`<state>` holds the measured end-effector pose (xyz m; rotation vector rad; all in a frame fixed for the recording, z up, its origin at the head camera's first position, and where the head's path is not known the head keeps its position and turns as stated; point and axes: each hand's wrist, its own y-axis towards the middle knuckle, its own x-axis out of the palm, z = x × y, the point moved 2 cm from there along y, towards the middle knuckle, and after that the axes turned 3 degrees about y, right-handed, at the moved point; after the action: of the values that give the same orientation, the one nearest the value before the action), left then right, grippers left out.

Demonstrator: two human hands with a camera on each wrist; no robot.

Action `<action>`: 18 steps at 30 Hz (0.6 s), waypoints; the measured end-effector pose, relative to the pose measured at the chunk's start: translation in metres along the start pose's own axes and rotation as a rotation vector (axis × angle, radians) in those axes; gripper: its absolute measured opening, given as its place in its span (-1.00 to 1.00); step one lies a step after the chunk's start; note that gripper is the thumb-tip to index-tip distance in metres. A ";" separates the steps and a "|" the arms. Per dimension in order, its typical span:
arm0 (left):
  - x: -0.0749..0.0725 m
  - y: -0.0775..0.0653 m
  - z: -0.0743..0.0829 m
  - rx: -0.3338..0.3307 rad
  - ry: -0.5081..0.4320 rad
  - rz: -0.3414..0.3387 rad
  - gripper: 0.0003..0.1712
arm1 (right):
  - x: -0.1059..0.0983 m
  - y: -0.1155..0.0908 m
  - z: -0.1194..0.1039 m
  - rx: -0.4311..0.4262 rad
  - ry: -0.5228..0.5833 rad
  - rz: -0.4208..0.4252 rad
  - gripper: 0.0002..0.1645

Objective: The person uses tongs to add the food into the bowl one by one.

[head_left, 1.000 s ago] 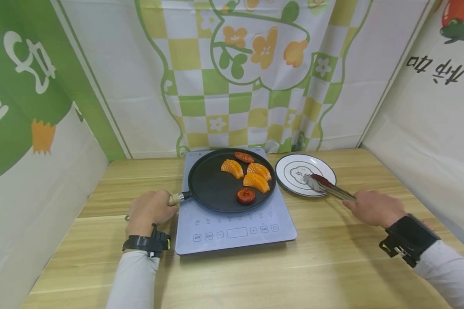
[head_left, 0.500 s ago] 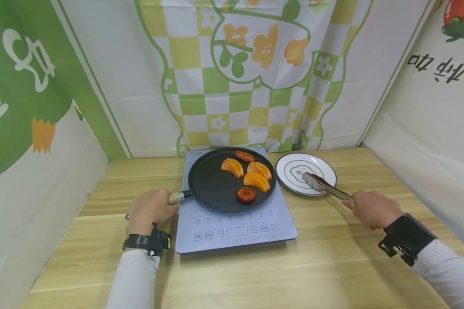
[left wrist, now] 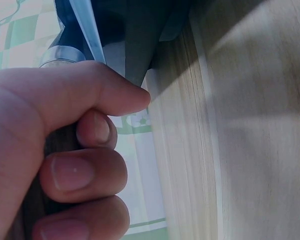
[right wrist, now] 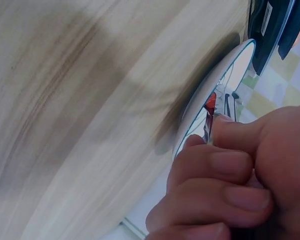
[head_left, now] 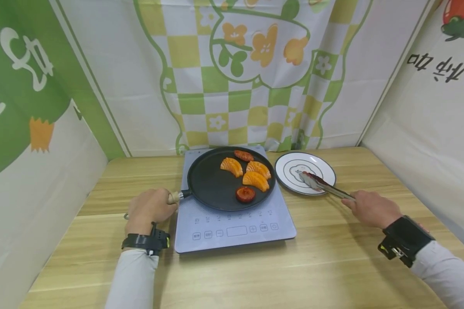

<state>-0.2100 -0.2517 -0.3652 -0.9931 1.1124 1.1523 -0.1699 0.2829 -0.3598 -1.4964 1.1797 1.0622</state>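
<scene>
My left hand (head_left: pixel 148 208) grips the wooden handle (head_left: pixel 173 198) of a flat black frying pan (head_left: pixel 210 184). In the left wrist view its fingers (left wrist: pixel 84 175) curl round that handle, with the thumb laid along it. On the pan's right side lie several orange, white-striped slices (head_left: pixel 256 181) that look like salmon. Near them are a scored red piece (head_left: pixel 243 155) and a round red piece (head_left: pixel 245 194). My right hand (head_left: pixel 376 209) holds metal tongs (head_left: pixel 334 190), their tips over a white plate (head_left: pixel 288 182). A bit of red (right wrist: pixel 211 102) shows at the tips in the right wrist view.
Under the pan is a pale induction cooker (head_left: pixel 232 244) with touch buttons along its front. The plate stands close against the cooker's right side on the wooden table (head_left: pixel 317 266). A checked, printed curtain (head_left: pixel 216 103) hangs along the back edge, with printed sheets at both sides.
</scene>
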 end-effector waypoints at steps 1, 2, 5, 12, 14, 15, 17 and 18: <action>0.000 0.000 0.000 -0.001 -0.001 -0.001 -0.61 | 0.001 0.001 0.000 -0.003 0.004 0.001 -0.52; 0.000 0.000 0.000 -0.002 0.001 -0.001 -0.61 | 0.002 0.001 0.000 -0.006 0.010 0.001 -0.53; 0.000 0.000 0.000 -0.006 0.000 -0.002 -0.62 | 0.004 0.003 0.000 -0.019 0.020 0.005 -0.54; -0.001 -0.001 0.000 -0.011 0.003 0.002 -0.61 | 0.003 0.006 -0.002 -0.032 0.041 -0.007 -0.49; -0.002 0.000 0.000 -0.012 0.003 0.004 -0.61 | 0.002 0.008 -0.002 -0.034 0.060 -0.015 -0.50; -0.002 0.000 0.000 -0.011 0.003 0.005 -0.61 | 0.001 0.009 -0.003 -0.038 0.065 -0.015 -0.51; -0.001 -0.001 0.000 -0.011 -0.002 0.002 -0.61 | -0.001 0.011 -0.004 -0.052 0.079 -0.012 -0.53; -0.001 -0.001 0.000 -0.010 -0.003 0.000 -0.61 | -0.002 0.012 -0.004 -0.059 0.087 -0.012 -0.53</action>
<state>-0.2090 -0.2520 -0.3641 -0.9988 1.1052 1.1606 -0.1819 0.2778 -0.3587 -1.6070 1.2067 1.0405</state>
